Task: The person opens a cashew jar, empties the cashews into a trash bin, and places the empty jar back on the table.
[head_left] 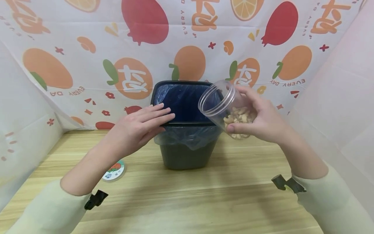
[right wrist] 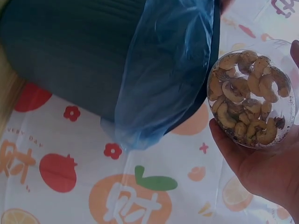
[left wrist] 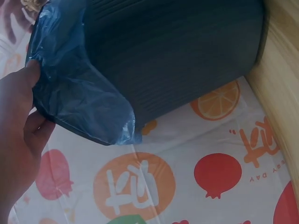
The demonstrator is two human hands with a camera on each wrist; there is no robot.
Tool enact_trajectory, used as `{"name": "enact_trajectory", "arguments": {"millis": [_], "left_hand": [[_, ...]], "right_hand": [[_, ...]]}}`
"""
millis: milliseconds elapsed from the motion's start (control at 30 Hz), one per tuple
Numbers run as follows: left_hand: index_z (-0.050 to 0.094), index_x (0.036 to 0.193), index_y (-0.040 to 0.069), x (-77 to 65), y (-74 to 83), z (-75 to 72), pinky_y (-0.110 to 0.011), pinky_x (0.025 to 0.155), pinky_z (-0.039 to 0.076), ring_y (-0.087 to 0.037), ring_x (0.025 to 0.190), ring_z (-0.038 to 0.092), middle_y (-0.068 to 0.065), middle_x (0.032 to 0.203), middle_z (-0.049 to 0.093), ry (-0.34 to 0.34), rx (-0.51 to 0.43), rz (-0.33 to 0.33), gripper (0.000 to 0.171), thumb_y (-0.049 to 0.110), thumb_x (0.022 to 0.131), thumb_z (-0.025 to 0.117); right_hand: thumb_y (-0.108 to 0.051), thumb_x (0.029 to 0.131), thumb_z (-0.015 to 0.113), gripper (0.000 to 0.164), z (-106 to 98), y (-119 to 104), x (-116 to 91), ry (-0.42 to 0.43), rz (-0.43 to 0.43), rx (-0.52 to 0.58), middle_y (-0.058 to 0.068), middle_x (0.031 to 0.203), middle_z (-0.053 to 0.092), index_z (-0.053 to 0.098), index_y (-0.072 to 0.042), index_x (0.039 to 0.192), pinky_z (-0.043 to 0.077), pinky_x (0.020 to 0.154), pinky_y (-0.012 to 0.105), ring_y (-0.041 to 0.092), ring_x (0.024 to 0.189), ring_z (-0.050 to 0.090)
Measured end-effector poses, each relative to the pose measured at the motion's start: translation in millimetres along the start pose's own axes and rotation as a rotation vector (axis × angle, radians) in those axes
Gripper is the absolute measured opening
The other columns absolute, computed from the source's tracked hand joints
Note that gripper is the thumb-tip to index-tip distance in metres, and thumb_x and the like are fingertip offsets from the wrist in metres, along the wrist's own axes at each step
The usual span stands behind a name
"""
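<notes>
A dark trash bin (head_left: 187, 157) lined with a clear plastic bag (head_left: 190, 136) stands at the middle of the table. My left hand (head_left: 140, 125) holds its left rim, fingers over the opening and thumb at the outer side; the thumb (left wrist: 32, 72) lies against the bag in the left wrist view. On the other side, my right hand (head_left: 264, 118) grips a clear plastic jar (head_left: 214, 100). The jar has no lid and tilts with its mouth toward the bin, overlapping the right rim in the head view. Cashews (right wrist: 247, 98) lie at its bottom end.
A round lid (head_left: 117, 172) with a printed picture lies on the wooden table (head_left: 187, 201), partly behind my left forearm. Fruit-patterned cloth (head_left: 190, 61) hangs close behind the bin. Pale fabric walls (head_left: 330, 107) rise at both sides.
</notes>
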State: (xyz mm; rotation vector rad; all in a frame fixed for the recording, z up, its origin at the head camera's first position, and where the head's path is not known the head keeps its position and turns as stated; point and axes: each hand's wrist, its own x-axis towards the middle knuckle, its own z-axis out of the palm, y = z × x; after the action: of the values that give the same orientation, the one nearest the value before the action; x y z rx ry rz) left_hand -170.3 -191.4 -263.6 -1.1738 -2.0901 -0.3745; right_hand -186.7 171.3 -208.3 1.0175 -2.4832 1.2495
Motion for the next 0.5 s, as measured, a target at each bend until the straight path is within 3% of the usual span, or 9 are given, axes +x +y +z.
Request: {"name": "enact_trajectory", "arguments": {"millis": [133, 267, 500], "left_hand": [[0.064, 0.135, 0.014, -1.3, -1.9, 1.2, -0.049, 0.104, 0.048, -0.028, 0.13, 0.057, -0.009, 0.133, 0.065, -0.009, 0.003, 0.01, 0.059, 0.003, 0.08, 0.08], [0.063, 0.136, 0.013, -2.1, -2.4, 2.0, -0.049, 0.105, 0.048, -0.027, 0.131, 0.056, -0.009, 0.134, 0.065, -0.011, 0.003, 0.006, 0.06, 0.0, 0.08, 0.08], [0.063, 0.136, 0.013, -2.5, -1.8, 5.3, -0.049, 0.109, 0.044, -0.028, 0.131, 0.056, -0.008, 0.134, 0.065, 0.0, -0.007, -0.009, 0.06, -0.001, 0.08, 0.079]], "right_hand": [[-0.011, 0.074, 0.089, 0.083, -7.1, 2.3, 10.2, -0.046, 0.023, 0.013, 0.0, 0.12, 0.067, 0.048, -0.03, 0.144, 0.057, 0.083, 0.023, 0.021, 0.107, 0.065], [-0.019, 0.075, 0.089, 0.083, -15.8, 2.4, 21.4, -0.086, 0.057, -0.052, 0.002, 0.117, 0.068, 0.046, -0.031, 0.145, 0.053, 0.082, 0.023, 0.017, 0.105, 0.063], [-0.035, 0.077, 0.087, 0.085, -27.4, 2.1, 38.7, -0.147, 0.135, -0.173, -0.002, 0.129, 0.062, 0.04, -0.036, 0.148, 0.049, 0.09, 0.038, 0.015, 0.114, 0.057]]}}
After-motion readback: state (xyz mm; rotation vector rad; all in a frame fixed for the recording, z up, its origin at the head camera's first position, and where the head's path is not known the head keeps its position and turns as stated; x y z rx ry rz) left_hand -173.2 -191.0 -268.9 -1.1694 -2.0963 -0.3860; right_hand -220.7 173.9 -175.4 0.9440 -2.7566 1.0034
